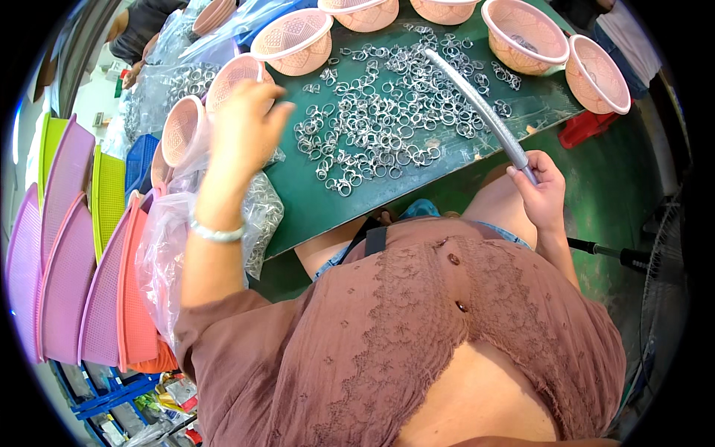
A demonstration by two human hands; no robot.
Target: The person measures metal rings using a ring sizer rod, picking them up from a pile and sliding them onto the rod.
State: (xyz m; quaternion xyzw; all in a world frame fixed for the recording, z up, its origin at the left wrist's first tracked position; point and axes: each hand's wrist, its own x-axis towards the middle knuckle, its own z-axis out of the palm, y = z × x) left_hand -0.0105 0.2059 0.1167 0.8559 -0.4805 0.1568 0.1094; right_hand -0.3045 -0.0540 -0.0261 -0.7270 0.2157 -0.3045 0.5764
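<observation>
My right hand (541, 190) grips the lower end of a long silver rod (477, 104) that slants up over the green table (313, 205). A heap of several small metal rings (395, 112) lies spread on the table beneath the rod. My left hand (246, 123) is raised with fingers apart, holding nothing, above a clear plastic bag of rings (261, 216) at the table's left edge. A silver bracelet (216, 233) sits on my left wrist.
Several pink plastic baskets (294, 41) ring the table's far and left sides. Purple, green and orange trays (67, 261) stand stacked on edge at the left. A red stool (585, 127) and a fan (663, 261) stand at the right. Another person (138, 30) sits far left.
</observation>
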